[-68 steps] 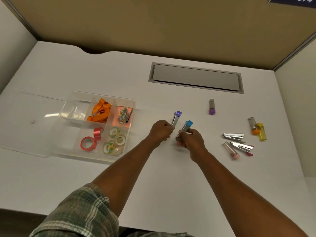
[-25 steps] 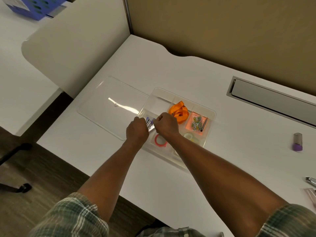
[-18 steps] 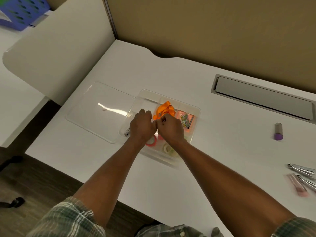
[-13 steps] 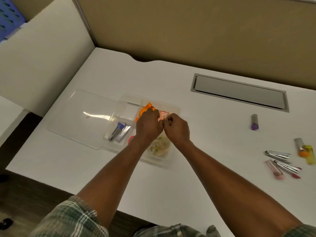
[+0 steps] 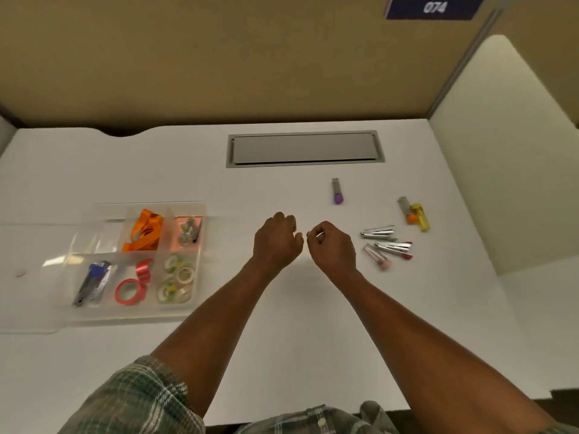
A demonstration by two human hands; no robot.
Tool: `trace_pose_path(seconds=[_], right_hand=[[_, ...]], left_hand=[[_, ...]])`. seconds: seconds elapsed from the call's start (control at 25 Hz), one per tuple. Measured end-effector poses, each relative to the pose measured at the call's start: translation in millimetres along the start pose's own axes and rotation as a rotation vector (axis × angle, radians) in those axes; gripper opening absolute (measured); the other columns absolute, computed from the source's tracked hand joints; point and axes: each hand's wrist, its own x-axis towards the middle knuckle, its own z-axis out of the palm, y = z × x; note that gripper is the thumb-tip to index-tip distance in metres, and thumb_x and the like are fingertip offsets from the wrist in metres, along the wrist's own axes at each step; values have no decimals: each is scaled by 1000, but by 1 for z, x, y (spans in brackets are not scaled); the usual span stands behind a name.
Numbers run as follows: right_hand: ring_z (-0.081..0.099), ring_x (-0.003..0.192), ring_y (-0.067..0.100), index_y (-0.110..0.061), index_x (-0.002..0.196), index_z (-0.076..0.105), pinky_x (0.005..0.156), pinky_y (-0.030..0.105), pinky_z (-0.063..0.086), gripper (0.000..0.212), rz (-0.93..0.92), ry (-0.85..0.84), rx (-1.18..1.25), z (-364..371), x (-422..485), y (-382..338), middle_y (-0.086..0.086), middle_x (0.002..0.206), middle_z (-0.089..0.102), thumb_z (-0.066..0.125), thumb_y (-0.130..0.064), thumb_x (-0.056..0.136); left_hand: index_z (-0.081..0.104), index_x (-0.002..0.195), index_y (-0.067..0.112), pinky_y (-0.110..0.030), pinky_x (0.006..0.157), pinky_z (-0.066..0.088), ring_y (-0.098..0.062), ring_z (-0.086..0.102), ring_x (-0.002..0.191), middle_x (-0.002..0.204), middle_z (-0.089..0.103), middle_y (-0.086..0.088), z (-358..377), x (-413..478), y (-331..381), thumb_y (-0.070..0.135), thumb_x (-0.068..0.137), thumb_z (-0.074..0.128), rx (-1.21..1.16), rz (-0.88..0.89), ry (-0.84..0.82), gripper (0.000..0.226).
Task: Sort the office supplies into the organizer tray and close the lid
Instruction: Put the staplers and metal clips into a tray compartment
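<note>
The clear organizer tray (image 5: pixel 200 211) sits at the left with its lid (image 5: pixel 28 277) lying open beside it. Inside are orange ribbon (image 5: pixel 144 228), small clips (image 5: pixel 188 233), red ribbon rolls (image 5: pixel 131 288), tape rolls (image 5: pixel 177 278) and two staplers (image 5: pixel 92 283), blue and purple. My left hand (image 5: pixel 277 242) and my right hand (image 5: pixel 332 247) hover side by side over the desk middle, fingers curled, holding nothing. To the right lie a purple-capped piece (image 5: pixel 337 191), two silver staplers (image 5: pixel 377 232) (image 5: pixel 394 247), a pink piece (image 5: pixel 377 261), and an orange piece (image 5: pixel 407 209) beside a yellow one (image 5: pixel 421 217).
A grey cable hatch (image 5: pixel 305 148) is set into the white desk (image 5: pixel 282 324) at the back. Tan partition walls stand behind and a pale panel (image 5: pixel 501 151) rises at the right. The desk's front edge runs under my forearms.
Both hands carried the blue and purple staplers to the tray, left them in its front-left compartment, then moved back right to the desk middle with nothing in them.
</note>
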Motion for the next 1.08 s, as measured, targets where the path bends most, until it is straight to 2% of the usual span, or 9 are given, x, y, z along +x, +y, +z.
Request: trace_pose_path(seconds=[0.12,0.28,0.44,0.56,0.72,0.84,0.96,1.08], right_hand=[[68,88,24,-19,91,65,76,33,52,14,37,53,-53,-35,6,53,0,88,74,61,-32,92],[68,93,27,-16,98,66,78,37,54,17,65,130,-166,-76,11,119,5,97,72,55,-29,96],[65,97,28,-16,110,63,81,40,55,17,78,159,-232,-105,17,170,8,108,63,58,-22,95],[61,108,27,-20,121,60,84,40,53,27,85,129,-254,-116,22,193,7,121,58,62,-19,93],[54,123,26,-20,142,49,93,40,53,51,-21,49,-302,-121,31,207,4,142,50,63,-15,93],[50,126,28,-21,148,41,94,43,52,58,-55,-40,-363,-122,46,208,2,152,41,59,-15,94],[51,122,29,-22,147,42,88,42,51,53,-95,-77,-425,-120,60,207,2,150,44,56,-19,96],[53,111,27,-20,136,52,80,37,50,39,-155,-68,-490,-119,71,209,4,133,54,54,-20,97]], left_hand=[[60,100,15,-31,71,43,-24,59,93,102,60,-5,36,1,49,34,89,59,6,74,-83,23],[58,113,17,-35,77,46,-25,56,101,112,56,-5,79,-5,101,32,88,60,27,204,-200,29],[55,121,17,-37,77,46,-28,50,108,126,50,-7,109,-9,135,24,86,59,125,335,-216,36],[56,122,17,-36,79,44,-29,48,114,130,49,-8,123,-8,149,26,87,56,162,373,-206,35],[58,120,15,-37,78,44,-30,52,107,124,54,-9,131,4,159,30,85,59,174,338,-168,38],[57,117,13,-34,69,34,-29,53,97,114,55,-9,133,21,161,26,85,56,231,293,-166,35],[56,111,12,-35,68,33,-30,53,96,109,55,-10,136,41,161,15,86,49,310,239,-193,26],[56,109,11,-36,72,38,-30,53,98,109,55,-9,142,62,163,12,87,48,354,198,-249,23]])
